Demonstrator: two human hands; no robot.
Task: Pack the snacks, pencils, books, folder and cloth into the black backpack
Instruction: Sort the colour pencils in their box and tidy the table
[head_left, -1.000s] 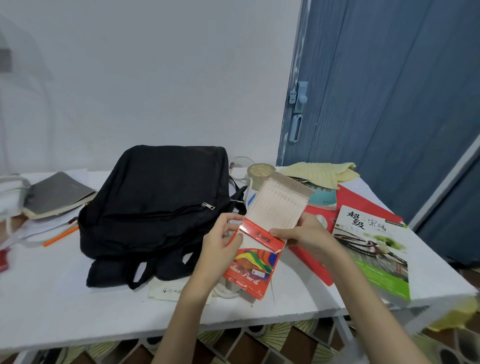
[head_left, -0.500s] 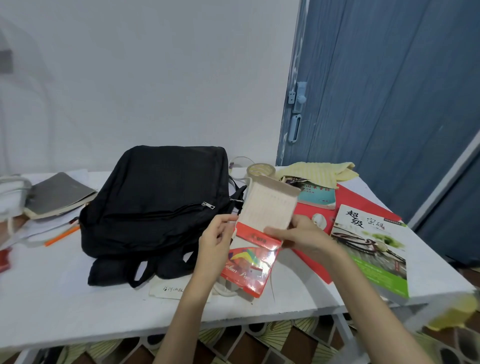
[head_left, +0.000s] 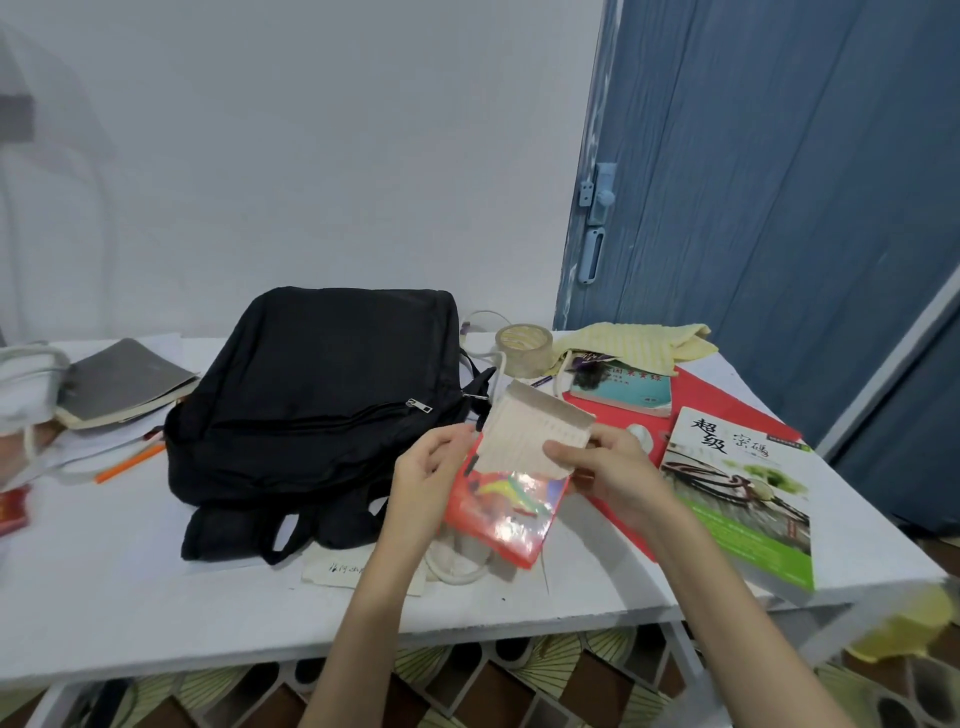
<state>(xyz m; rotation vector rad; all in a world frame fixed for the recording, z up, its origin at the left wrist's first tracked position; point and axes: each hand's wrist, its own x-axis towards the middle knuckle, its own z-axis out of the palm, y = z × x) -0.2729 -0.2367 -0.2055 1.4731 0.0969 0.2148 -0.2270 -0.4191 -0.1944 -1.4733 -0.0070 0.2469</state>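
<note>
While both hands, left (head_left: 427, 475) and right (head_left: 605, 470), pinch one red pencil box (head_left: 506, 506), flap raised: one zipped black backpack (head_left: 322, 389), two books (head_left: 737, 493).

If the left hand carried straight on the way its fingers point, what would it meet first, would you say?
Probably the pencil box it already touches: the left hand points up and right at its open flap. Beyond that lies the tape roll, though depth is unclear.
</note>
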